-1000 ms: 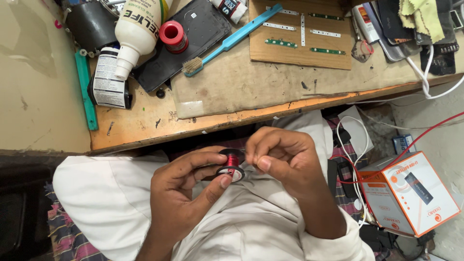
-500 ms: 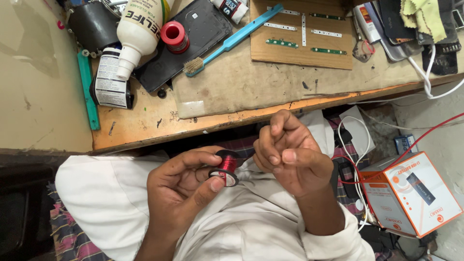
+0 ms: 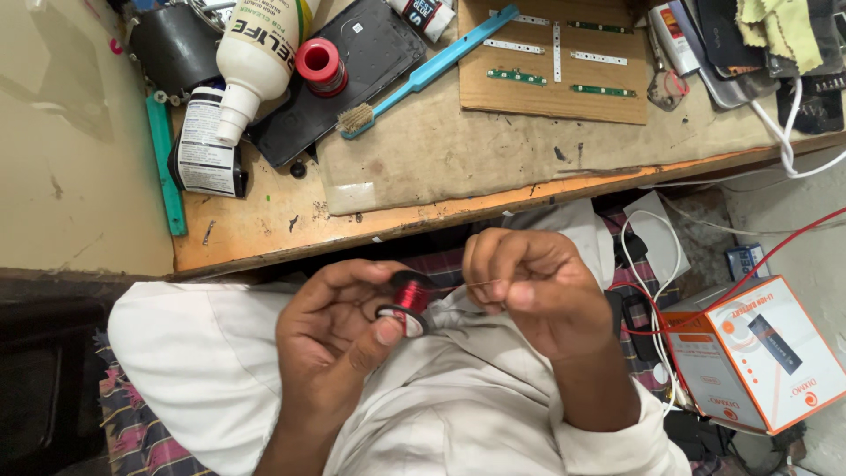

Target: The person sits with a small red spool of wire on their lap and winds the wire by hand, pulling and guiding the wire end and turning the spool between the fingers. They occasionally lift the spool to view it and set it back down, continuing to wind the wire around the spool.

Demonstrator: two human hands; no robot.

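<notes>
Head view | left hand grips red wire spool | right hand just beside

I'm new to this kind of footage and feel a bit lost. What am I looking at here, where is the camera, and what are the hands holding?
The one picture comes from a camera worn on a person's head, looking down at their own lap and a workbench. There is no machine, just two bare hands. The left hand holds a small spool of red wire between thumb and fingers. The right hand is closed beside it and pinches a thin strand that runs to the spool. On the bench lie a white squeeze bottle, a second red spool on a black tray, a blue brush, and a wooden board with narrow circuit strips. To the right, lower down, stands an orange and white box.
</notes>
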